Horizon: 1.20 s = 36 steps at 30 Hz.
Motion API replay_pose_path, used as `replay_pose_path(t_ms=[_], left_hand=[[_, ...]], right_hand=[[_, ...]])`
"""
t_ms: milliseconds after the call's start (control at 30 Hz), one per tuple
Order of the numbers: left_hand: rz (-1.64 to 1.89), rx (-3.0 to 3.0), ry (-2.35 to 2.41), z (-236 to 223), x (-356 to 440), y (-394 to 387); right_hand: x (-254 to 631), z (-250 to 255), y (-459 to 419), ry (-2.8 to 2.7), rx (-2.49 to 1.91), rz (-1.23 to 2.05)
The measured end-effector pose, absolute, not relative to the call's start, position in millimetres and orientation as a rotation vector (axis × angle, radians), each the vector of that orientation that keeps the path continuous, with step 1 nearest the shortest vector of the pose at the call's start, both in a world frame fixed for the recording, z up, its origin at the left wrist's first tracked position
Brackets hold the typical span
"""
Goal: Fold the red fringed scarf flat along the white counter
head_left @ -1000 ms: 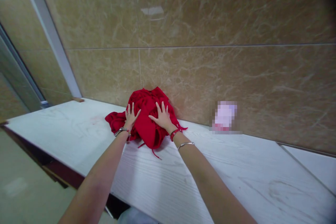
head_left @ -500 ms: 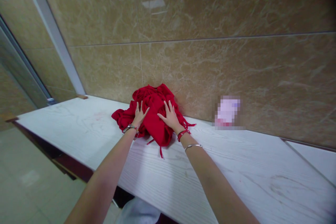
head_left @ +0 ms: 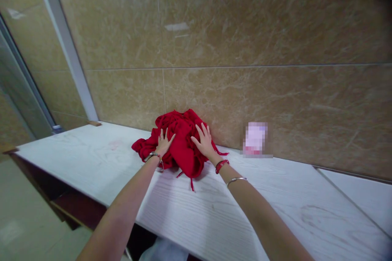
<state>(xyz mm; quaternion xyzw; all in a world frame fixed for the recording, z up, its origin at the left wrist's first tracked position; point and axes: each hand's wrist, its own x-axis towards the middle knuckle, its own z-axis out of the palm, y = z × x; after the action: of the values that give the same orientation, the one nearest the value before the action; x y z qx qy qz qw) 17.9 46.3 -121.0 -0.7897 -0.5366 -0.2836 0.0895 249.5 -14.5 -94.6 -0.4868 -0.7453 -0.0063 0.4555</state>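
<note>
A red fringed cloth, like a scarf or shawl, lies bunched in a heap on the white wood-grain tabletop, close against the wall. On its left part rests my left hand, fingers spread and palm down. My right hand lies on the heap's right side, its fingers likewise stretched out. Neither hand grips the fabric. Loose tassels trail from the cloth's front and right edges onto the table.
A marbled tan tile wall rises behind the table. A blurred-out pinkish card stands against it to the right. An open shelf space shows under the table's left front edge. A small brown block sits at the back left.
My right hand has shifted slightly right and toward the back over the cloth. The left hand stays in place on it. My view has tilted up a little.
</note>
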Motion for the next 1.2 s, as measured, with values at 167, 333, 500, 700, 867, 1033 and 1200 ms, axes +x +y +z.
replay_pose_path(t_ms=[167,333,500,700,867,1033,1200], left_hand=[[-0.96,-2.243,-1.887,-88,14,32],[-1.329,-2.019,-2.076,-73,30,0],[-1.413,-2.024,-1.939,-84,50,-30],[-1.593,-1.868,-1.549,-107,59,-47],[-1.551,-1.854,-1.407,-115,61,-55],[-1.438,-1.865,-1.447,-114,63,-58],[-1.335,-1.894,-1.502,-113,65,-59]], right_hand=[[247,-62,-46,-1.848,-1.156,-0.138],[227,-61,-65,-1.954,-1.271,-0.124],[212,-76,-70,-1.966,-1.379,-0.024],[221,-78,-64,-1.695,-1.176,0.212],[250,-53,-66,-1.555,-1.076,0.3],[309,-13,-81,-1.276,-0.904,0.433],[373,9,-116,-1.052,-0.812,0.492]])
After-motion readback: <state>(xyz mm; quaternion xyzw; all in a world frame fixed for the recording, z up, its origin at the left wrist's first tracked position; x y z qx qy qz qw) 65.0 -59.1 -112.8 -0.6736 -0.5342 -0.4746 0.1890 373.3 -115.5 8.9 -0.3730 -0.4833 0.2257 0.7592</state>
